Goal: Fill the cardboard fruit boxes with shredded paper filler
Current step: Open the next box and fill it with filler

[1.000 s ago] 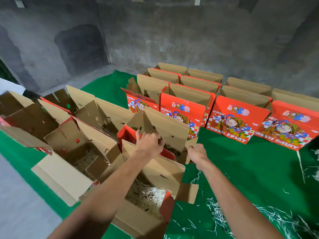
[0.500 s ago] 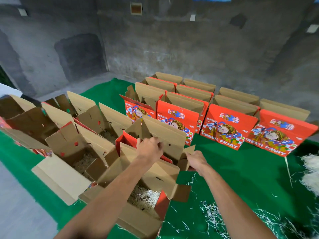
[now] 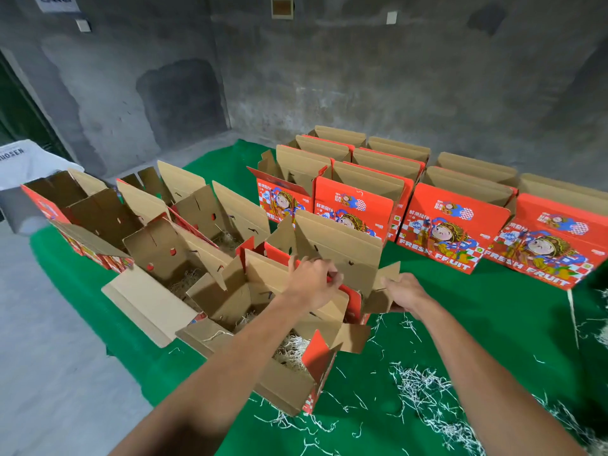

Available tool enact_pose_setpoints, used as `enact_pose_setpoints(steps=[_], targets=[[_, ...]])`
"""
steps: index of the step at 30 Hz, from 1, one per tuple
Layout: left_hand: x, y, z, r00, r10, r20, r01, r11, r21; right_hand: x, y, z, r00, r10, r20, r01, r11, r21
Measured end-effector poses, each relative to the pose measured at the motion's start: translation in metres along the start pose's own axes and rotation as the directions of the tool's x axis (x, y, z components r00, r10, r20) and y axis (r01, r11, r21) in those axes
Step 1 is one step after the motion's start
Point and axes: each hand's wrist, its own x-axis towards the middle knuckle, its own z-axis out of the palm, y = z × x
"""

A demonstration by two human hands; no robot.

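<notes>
1. Loose filler (image 3: 424, 396) lies scattered on the green cloth (image 3: 493, 324) at its near edge, between the two forearms and out toward the right edge.
2. The nearest box (image 3: 263, 373) sits open at the cloth's near left edge, with a pale wad of shredded paper (image 3: 292, 353) in its bottom. Its flaps stand up or splay outward.
3. The left hand (image 3: 312, 284) reaches over that box and curls its fingers round the red front rim of the open box (image 3: 339, 255) just behind it, grasping the edge.
4. The right hand (image 3: 403, 292) holds the same box by its small brown side flap (image 3: 385, 284), fingers closed on the card.
5. That gripped box touches the nearest one; its tall back flap stands upright, and what lies inside it cannot be seen.
6. To the left, another opened box (image 3: 164, 258) with a wide flap laid flat toward the cloth's left edge shows some paper strands in its bottom.
7. Further left and back, more opened boxes (image 3: 98, 212) stand in a loose cluster along the left edge, flaps at mixed angles; one in the middle shows a little filler.
8. Across the far side of the cloth, red printed boxes (image 3: 454, 225) marked FRESH FRUIT stand in tidy rows, touching side by side, front panels leaning toward the camera and brown flaps upright.
9. Behind everything rises a grey concrete wall (image 3: 362, 77).
</notes>
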Motion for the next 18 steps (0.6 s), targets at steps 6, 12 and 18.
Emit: enact_pose_setpoints(steps=[6, 12, 18], targets=[[-0.005, 0.003, 0.003, 1.000, -0.014, 0.020, 0.016, 0.998, -0.067, 0.002, -0.005, 0.008, 0.998, -0.011, 0.067, 0.012, 1.000, -0.021], [-0.002, -0.014, -0.001, 0.997, -0.034, -0.066, 0.032, 0.999, -0.028, 0.006, 0.005, 0.012, 0.999, 0.010, 0.047, -0.012, 0.999, 0.047], [0.027, -0.052, -0.013, 0.984, -0.113, -0.138, 0.135, 0.977, 0.168, 0.007, 0.004, 0.010, 0.999, 0.014, 0.044, -0.017, 0.998, 0.067]])
